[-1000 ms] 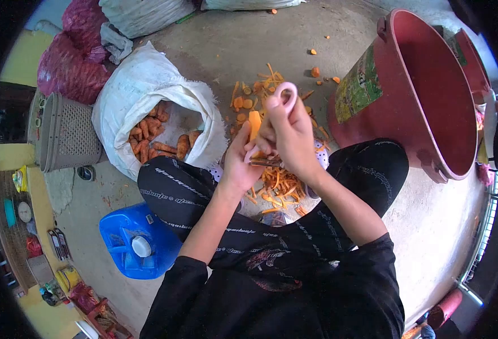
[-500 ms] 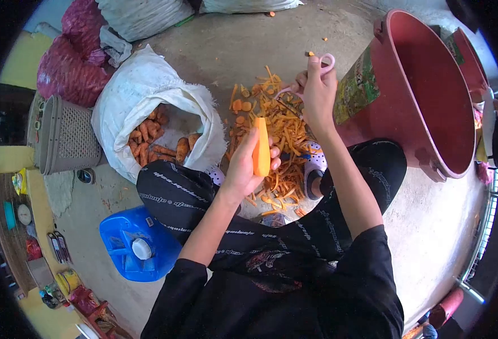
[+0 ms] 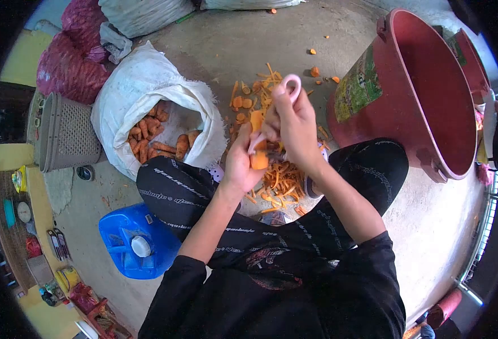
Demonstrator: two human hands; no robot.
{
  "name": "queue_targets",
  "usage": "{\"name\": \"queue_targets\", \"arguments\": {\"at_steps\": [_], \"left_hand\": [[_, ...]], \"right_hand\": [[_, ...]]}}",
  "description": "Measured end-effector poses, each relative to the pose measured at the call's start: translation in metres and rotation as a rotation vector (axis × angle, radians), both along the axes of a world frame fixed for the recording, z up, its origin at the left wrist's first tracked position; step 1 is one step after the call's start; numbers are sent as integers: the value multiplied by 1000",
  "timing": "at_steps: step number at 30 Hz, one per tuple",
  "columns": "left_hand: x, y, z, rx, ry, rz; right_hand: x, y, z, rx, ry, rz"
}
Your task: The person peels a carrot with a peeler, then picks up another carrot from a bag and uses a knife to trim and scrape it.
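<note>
My left hand (image 3: 242, 168) is wrapped round a peeled orange carrot (image 3: 258, 160), held upright over my lap. Closed on a pink-handled peeler (image 3: 292, 85), my right hand (image 3: 295, 127) is right beside the carrot, and the tool's lower pink part crosses the carrot's front. Motion blur hides the blade and the exact contact. Below both hands, orange peelings (image 3: 283, 182) and cut pieces lie heaped on the floor between my feet. Unpeeled carrots (image 3: 147, 129) show inside the open white sack (image 3: 127, 93) to the left.
A tall red bin (image 3: 350, 121) stands at the right, near my knee. The blue jerrycan (image 3: 133, 243) is beside my left leg. Behind the white sack are a grey woven basket (image 3: 74, 133) and red mesh sacks (image 3: 68, 70). Small carrot bits (image 3: 315, 72) are scattered ahead.
My right hand has come down and left with the peeler, from above the peelings to the carrot. More orange bits lie on the floor near the red bin.
</note>
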State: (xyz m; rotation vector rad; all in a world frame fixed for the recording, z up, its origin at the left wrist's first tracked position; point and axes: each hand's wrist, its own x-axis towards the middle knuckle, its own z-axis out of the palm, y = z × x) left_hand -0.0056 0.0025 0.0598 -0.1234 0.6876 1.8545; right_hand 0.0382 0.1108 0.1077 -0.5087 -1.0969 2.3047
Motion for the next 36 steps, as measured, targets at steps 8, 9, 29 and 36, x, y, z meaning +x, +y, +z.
{"name": "queue_targets", "arguments": {"at_steps": [8,9,29,36], "left_hand": [[22,-6,7,136,216,-237],[20,-5,6,100,287,-196],[-28,9,-16,-486,329,275],[-64,8,-30,-417,21,383]], "right_hand": [[-40,96,-57,276,-81,-345],[-38,98,-59,281,-128,-388],[20,9,-32,401,-528,759],[19,-2,-45,-342,-549,801]]}}
